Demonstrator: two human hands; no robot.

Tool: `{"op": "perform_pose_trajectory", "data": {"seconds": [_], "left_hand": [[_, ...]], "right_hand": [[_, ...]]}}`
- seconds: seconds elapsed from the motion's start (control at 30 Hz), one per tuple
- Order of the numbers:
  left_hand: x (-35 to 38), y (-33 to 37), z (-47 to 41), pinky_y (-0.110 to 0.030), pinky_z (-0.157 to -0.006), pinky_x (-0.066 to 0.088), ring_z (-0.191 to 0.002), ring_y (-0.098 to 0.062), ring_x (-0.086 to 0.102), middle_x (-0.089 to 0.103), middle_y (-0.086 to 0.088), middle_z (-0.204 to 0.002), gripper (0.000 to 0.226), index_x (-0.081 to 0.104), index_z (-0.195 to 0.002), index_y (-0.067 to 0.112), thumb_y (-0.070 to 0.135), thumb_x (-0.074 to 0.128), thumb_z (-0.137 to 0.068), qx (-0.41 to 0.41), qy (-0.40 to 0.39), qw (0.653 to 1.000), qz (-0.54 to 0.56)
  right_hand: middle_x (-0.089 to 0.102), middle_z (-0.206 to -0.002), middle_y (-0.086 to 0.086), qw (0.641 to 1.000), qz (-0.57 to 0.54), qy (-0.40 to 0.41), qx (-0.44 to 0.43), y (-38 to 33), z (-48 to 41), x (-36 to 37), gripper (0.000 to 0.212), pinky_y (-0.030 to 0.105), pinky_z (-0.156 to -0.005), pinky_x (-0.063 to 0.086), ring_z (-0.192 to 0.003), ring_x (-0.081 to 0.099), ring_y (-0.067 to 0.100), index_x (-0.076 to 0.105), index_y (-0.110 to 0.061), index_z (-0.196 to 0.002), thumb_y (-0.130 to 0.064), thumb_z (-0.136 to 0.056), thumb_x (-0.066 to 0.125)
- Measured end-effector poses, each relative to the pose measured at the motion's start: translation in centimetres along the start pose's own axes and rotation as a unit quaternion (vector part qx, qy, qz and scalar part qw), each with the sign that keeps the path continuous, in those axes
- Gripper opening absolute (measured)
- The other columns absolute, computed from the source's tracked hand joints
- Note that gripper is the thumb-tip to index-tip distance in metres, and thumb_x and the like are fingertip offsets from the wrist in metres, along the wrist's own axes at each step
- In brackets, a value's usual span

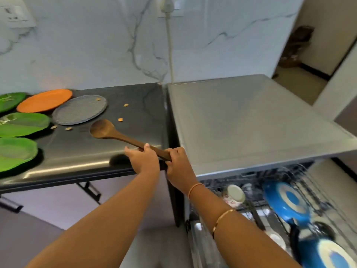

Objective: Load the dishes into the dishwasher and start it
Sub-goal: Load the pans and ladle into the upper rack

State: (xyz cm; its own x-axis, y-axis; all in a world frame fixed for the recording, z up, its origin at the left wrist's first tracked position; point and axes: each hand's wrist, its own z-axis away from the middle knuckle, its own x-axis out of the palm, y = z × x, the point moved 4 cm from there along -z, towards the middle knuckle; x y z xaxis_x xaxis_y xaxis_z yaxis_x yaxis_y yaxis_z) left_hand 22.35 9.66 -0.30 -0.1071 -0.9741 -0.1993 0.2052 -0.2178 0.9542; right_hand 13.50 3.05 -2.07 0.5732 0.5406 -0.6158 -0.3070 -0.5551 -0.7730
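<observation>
A brown wooden spoon (pixel 108 130) hovers over the dark countertop (pixel 127 105), bowl end pointing left. My left hand (pixel 144 159) and my right hand (pixel 176 165) both grip its handle near the counter's right edge. On the counter's left lie an orange plate (pixel 45 100), a grey plate (pixel 80 110) and three green plates (pixel 23 124). The dishwasher (pixel 251 120) stands to the right with its racks (pixel 301 176) pulled out, holding blue pans (pixel 287 202) and a white cup (pixel 234 194).
Small food scraps (pixel 120 119) lie scattered on the counter near the grey plate. A marble wall (pixel 96 45) with a white cord (pixel 170 45) backs the counter. A doorway (pixel 309 55) opens at the far right.
</observation>
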Motion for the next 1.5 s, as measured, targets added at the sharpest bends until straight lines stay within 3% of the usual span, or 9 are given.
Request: {"op": "perform_pose_trajectory", "data": {"seconds": [0.17, 0.3, 0.47, 0.57, 0.8, 0.97, 1.1, 1.2, 1.5], "left_hand": [[7.5, 0.8, 9.8, -0.025, -0.094, 0.038, -0.121, -0.026, 0.05, 0.048, -0.011, -0.135, 0.056, 0.025, -0.146, 0.011, 0.014, 0.048, -0.096, 0.124, -0.094, 0.988, 0.001], [12.6, 0.7, 19.8, -0.034, -0.092, 0.045, -0.111, -0.026, 0.054, 0.048, -0.013, -0.13, 0.055, 0.023, -0.145, 0.018, 0.01, 0.045, -0.095, 0.211, -0.211, 0.955, -0.006], [16.7, -5.1, 29.3, -0.045, -0.089, 0.048, -0.101, -0.027, 0.057, 0.056, -0.012, -0.115, 0.04, 0.048, -0.128, 0.014, 0.004, 0.047, -0.089, 0.264, -0.397, 0.878, -0.053], [17.6, -9.4, 32.7, -0.032, -0.077, 0.044, -0.096, -0.024, 0.057, 0.058, -0.002, -0.101, 0.028, 0.054, -0.11, 0.014, 0.001, 0.044, -0.087, 0.264, -0.48, 0.829, -0.111], [19.6, -16.1, 35.3, -0.026, -0.073, 0.037, -0.096, -0.014, 0.051, 0.05, 0.002, -0.109, 0.035, 0.044, -0.127, 0.022, 0.007, 0.041, -0.095, 0.308, -0.582, 0.713, -0.24], [20.9, -19.3, 35.9, -0.029, -0.083, 0.039, -0.114, -0.02, 0.049, 0.052, -0.002, -0.121, 0.044, 0.04, -0.136, 0.021, 0.003, 0.042, -0.095, 0.313, -0.638, 0.645, -0.28], [20.5, -21.6, 34.7, -0.035, -0.105, 0.034, -0.132, -0.023, 0.035, 0.037, -0.008, -0.14, 0.066, 0.023, -0.147, 0.019, -0.003, 0.048, -0.09, 0.304, -0.617, 0.645, -0.333], [19.4, -23.5, 32.2, -0.036, -0.106, 0.034, -0.132, -0.026, 0.035, 0.034, -0.01, -0.142, 0.066, 0.027, -0.145, 0.019, -0.005, 0.05, -0.088, 0.295, -0.586, 0.645, -0.392], [18.8, -24.5, 26.4, -0.035, -0.101, 0.034, -0.129, -0.028, 0.04, 0.043, -0.012, -0.137, 0.053, 0.04, -0.136, 0.011, -0.003, 0.053, -0.087, 0.283, -0.54, 0.675, -0.416]], "right_hand": [[0.055, -0.105, 0.011, 0.994, -0.065, 0.079, 0.045, 4.7, 5.3, -9.9, 0.034, 0.021, -0.081, 0.039, -0.088, 0.049, 0.015, 0.058, -0.006, -0.112, -0.02, -0.083, 0.048], [0.064, -0.099, 0.007, 0.967, -0.093, 0.21, 0.11, 9.3, 10.0, -17.5, 0.03, 0.03, -0.081, 0.047, -0.09, 0.06, 0.019, 0.057, -0.012, -0.115, -0.033, -0.095, 0.052], [0.063, -0.08, -0.01, 0.922, -0.119, 0.333, 0.16, 14.7, 16.5, -24.3, 0.033, 0.03, -0.076, 0.05, -0.079, 0.062, 0.01, 0.056, -0.013, -0.115, -0.039, -0.094, 0.052], [0.059, -0.078, -0.014, 0.912, -0.098, 0.353, 0.185, 17.1, 19.2, -26.9, 0.032, 0.021, -0.07, 0.046, -0.074, 0.057, 0.001, 0.053, -0.014, -0.118, -0.036, -0.094, 0.053], [0.057, -0.081, -0.003, 0.878, -0.046, 0.402, 0.256, 22.5, 24.4, -31.6, 0.061, 0.023, -0.065, 0.046, -0.071, 0.055, 0.009, 0.033, -0.024, -0.138, -0.029, -0.086, 0.065], [0.061, -0.097, -0.001, 0.855, -0.01, 0.425, 0.297, 25.7, 26.9, -32.1, 0.021, 0.045, -0.081, 0.053, -0.09, 0.062, 0.024, 0.052, -0.016, -0.111, -0.021, -0.091, 0.057], [0.063, -0.097, 0.002, 0.799, 0.096, 0.507, 0.307, 25.7, 28.0, -32.0, 0.02, 0.027, -0.07, 0.042, -0.082, 0.056, 0.02, 0.048, -0.012, -0.115, -0.023, -0.098, 0.045], [0.065, -0.1, 0.007, 0.775, 0.128, 0.538, 0.306, 26.2, 28.0, -31.8, 0.02, 0.028, -0.07, 0.043, -0.085, 0.06, 0.025, 0.047, -0.011, -0.114, -0.023, -0.099, 0.04], [0.062, -0.098, 0.008, 0.813, 0.189, 0.432, 0.342, 29.5, 26.0, -28.4, 0.018, 0.031, -0.067, 0.045, -0.081, 0.056, 0.023, 0.045, -0.012, -0.113, -0.023, -0.101, 0.037]]}}
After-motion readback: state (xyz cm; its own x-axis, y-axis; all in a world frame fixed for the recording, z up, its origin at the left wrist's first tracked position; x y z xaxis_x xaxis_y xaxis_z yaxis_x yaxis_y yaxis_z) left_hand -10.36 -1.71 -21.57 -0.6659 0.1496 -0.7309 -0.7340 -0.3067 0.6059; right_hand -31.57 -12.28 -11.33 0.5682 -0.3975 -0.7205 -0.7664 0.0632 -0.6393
